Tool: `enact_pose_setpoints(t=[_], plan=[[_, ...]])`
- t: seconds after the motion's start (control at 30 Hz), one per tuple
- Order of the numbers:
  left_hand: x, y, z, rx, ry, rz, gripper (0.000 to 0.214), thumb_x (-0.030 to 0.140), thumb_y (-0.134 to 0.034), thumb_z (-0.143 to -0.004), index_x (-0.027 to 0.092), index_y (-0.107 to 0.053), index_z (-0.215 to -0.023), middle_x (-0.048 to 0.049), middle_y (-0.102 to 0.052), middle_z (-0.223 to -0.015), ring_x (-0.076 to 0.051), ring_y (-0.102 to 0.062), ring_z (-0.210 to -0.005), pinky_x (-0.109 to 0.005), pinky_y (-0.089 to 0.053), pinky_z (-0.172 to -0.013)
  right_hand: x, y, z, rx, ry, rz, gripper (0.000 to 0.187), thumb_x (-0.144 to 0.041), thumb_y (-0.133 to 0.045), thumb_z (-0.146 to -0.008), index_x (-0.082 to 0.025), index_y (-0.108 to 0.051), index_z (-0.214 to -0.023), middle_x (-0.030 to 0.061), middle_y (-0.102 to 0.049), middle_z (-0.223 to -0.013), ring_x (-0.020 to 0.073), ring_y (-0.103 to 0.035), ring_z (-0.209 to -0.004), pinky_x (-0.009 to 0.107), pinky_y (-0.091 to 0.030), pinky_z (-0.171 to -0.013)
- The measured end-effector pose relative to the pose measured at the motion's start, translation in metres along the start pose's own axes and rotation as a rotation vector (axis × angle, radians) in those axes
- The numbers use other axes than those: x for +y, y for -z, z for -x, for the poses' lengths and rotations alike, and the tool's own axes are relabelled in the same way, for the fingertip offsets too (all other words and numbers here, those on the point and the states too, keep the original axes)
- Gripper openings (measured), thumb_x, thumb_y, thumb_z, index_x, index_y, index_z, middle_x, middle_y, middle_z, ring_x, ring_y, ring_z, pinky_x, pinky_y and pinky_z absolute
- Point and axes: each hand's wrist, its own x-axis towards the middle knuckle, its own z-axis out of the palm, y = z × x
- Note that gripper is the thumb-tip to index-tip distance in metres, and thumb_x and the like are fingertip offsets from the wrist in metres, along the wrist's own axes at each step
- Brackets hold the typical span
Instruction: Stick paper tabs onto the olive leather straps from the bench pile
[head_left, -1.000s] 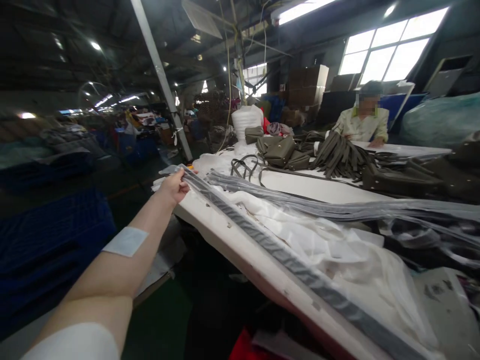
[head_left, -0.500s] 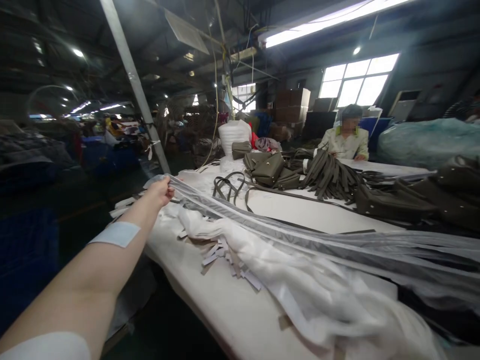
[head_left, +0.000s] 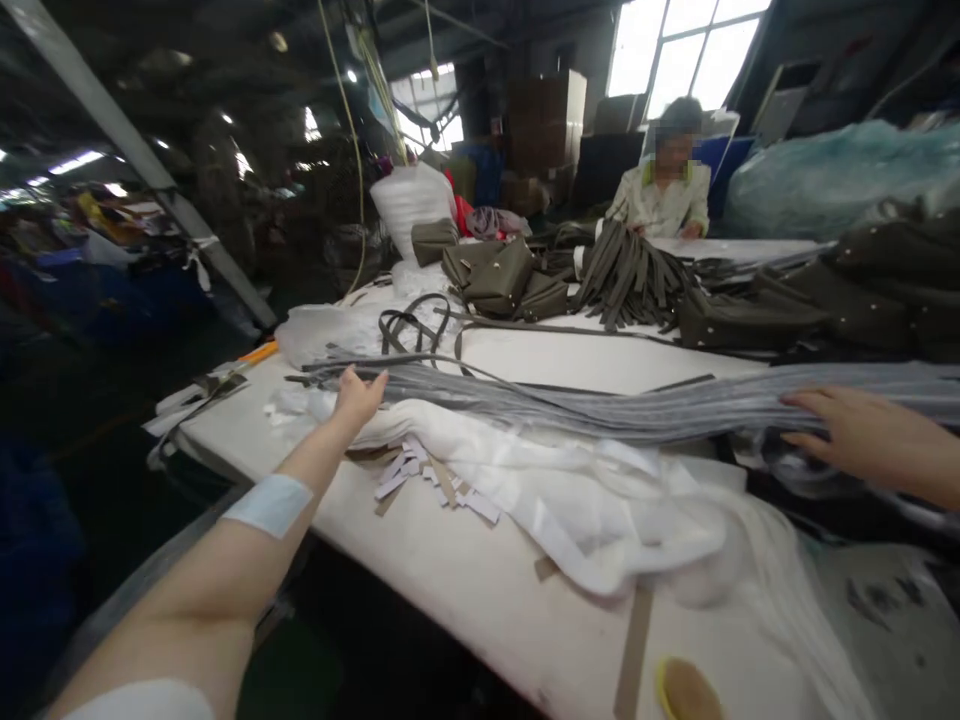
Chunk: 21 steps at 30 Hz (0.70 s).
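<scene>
A long bundle of grey strips point(head_left: 600, 405) lies across the white table point(head_left: 480, 590), on top of crumpled white sheeting point(head_left: 615, 500). My left hand point(head_left: 358, 395) reaches out over the bundle's left end, fingers spread and palm down, holding nothing. Over at the right edge of view, my right hand point(head_left: 855, 435) rests flat on the bundle's other stretch, fingers extended along the strips.
Olive bags point(head_left: 499, 280) and dark straps point(head_left: 630, 275) cover the far table, where another person point(head_left: 664, 190) sits working. Small paper scraps point(head_left: 427, 480) lie near the left hand. A yellow round object point(head_left: 686, 690) sits at the front edge. Dark floor drops off left.
My left hand has let go of the strip end it was pulling, and the bundle now lies on the table. My right hand has come into view on the bundle. The view swung right.
</scene>
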Motion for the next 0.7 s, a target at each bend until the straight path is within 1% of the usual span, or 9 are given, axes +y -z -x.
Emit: enact_pose_setpoints(t=[0.03,0.1,0.2,0.27,0.33,0.4,0.5,0.6,0.7], plan=[[-0.006,-0.007,0.023,-0.022,-0.048,-0.002,0.061,0.025,-0.065,-0.087,0.001,-0.038,-0.136,-0.0291,-0.039,-0.142,-0.032,-0.053,-0.123,-0.046,-0.041,-0.105,-0.021,0.007,0.017,-0.091,0.049,0.009,0.036,-0.039,-0.063,-0.086,-0.010,-0.074,-0.103,0.0224,-0.070,-0.111,0.0262,-0.066,-0.102,0.038,-0.045,-0.088],[-0.017,-0.015,0.073,-0.052,-0.214,-0.021,0.064,0.028,-0.062,-0.087,0.003,-0.034,-0.139,-0.0274,-0.039,-0.143,-0.031,-0.051,-0.126,-0.043,-0.040,-0.107,-0.064,0.022,0.052,-0.195,0.118,-0.043,0.034,-0.032,-0.064,-0.086,-0.013,-0.071,-0.113,0.0204,-0.067,-0.121,0.0275,-0.060,-0.114,0.038,-0.041,-0.099],[-0.028,-0.019,0.152,-0.101,-0.501,0.011,0.064,0.036,-0.056,-0.090,0.006,-0.032,-0.141,-0.0257,-0.043,-0.139,-0.032,-0.050,-0.127,-0.046,-0.042,-0.107,-0.121,0.037,0.109,-0.264,0.163,-0.191,0.029,-0.034,-0.059,-0.090,-0.017,-0.071,-0.109,0.0173,-0.069,-0.115,0.0281,-0.064,-0.108,0.041,-0.046,-0.097],[-0.032,-0.020,0.198,-0.114,-0.558,0.018,0.064,0.040,-0.053,-0.091,0.009,-0.031,-0.143,-0.0252,-0.042,-0.141,-0.033,-0.048,-0.129,-0.049,-0.042,-0.107,-0.151,0.036,0.149,-0.309,0.195,-0.306,0.027,-0.033,-0.052,-0.093,-0.019,-0.071,-0.105,0.0137,-0.071,-0.109,0.0263,-0.066,-0.101,0.041,-0.052,-0.092],[-0.032,-0.020,0.235,-0.123,-0.551,0.035,0.062,0.041,-0.051,-0.093,0.011,-0.031,-0.143,-0.0246,-0.042,-0.141,-0.033,-0.047,-0.130,-0.051,-0.041,-0.107,-0.176,0.029,0.187,-0.359,0.228,-0.373,0.026,-0.030,-0.049,-0.094,-0.022,-0.071,-0.105,0.0115,-0.070,-0.112,0.0242,-0.067,-0.101,0.039,-0.054,-0.089],[-0.032,-0.021,0.262,-0.136,-0.519,0.077,0.059,0.041,-0.049,-0.094,0.012,-0.033,-0.142,-0.0233,-0.044,-0.139,-0.033,-0.048,-0.129,-0.052,-0.043,-0.105,-0.196,0.017,0.219,-0.366,0.251,-0.367,0.028,-0.029,-0.052,-0.092,-0.022,-0.068,-0.115,0.0121,-0.065,-0.125,0.0259,-0.063,-0.111,0.041,-0.053,-0.095],[-0.030,-0.021,0.288,-0.160,-0.481,0.132,0.053,0.039,-0.048,-0.095,0.014,-0.036,-0.140,-0.0213,-0.048,-0.135,-0.031,-0.050,-0.126,-0.051,-0.047,-0.102,-0.215,-0.001,0.250,-0.291,0.284,-0.271,0.041,-0.030,-0.058,-0.089,-0.019,-0.061,-0.129,0.0149,-0.054,-0.141,0.0329,-0.049,-0.130,0.049,-0.045,-0.105],[-0.025,-0.019,0.305,-0.186,-0.485,0.153,0.049,0.037,-0.049,-0.095,0.016,-0.038,-0.139,-0.0206,-0.049,-0.135,-0.031,-0.050,-0.127,-0.051,-0.048,-0.101,-0.225,-0.014,0.262,-0.215,0.268,-0.184,0.044,-0.031,-0.055,-0.091,-0.017,-0.058,-0.132,0.0154,-0.047,-0.147,0.0355,-0.038,-0.139,0.052,-0.040,-0.108],[-0.020,-0.015,0.319,-0.203,-0.493,0.160,0.046,0.036,-0.049,-0.095,0.016,-0.041,-0.136,-0.0206,-0.049,-0.136,-0.031,-0.050,-0.128,-0.051,-0.049,-0.100,-0.227,-0.018,0.266,-0.182,0.271,-0.150,0.044,-0.031,-0.054,-0.092,-0.016,-0.058,-0.133,0.0156,-0.047,-0.147,0.0343,-0.036,-0.140,0.051,-0.039,-0.109]])
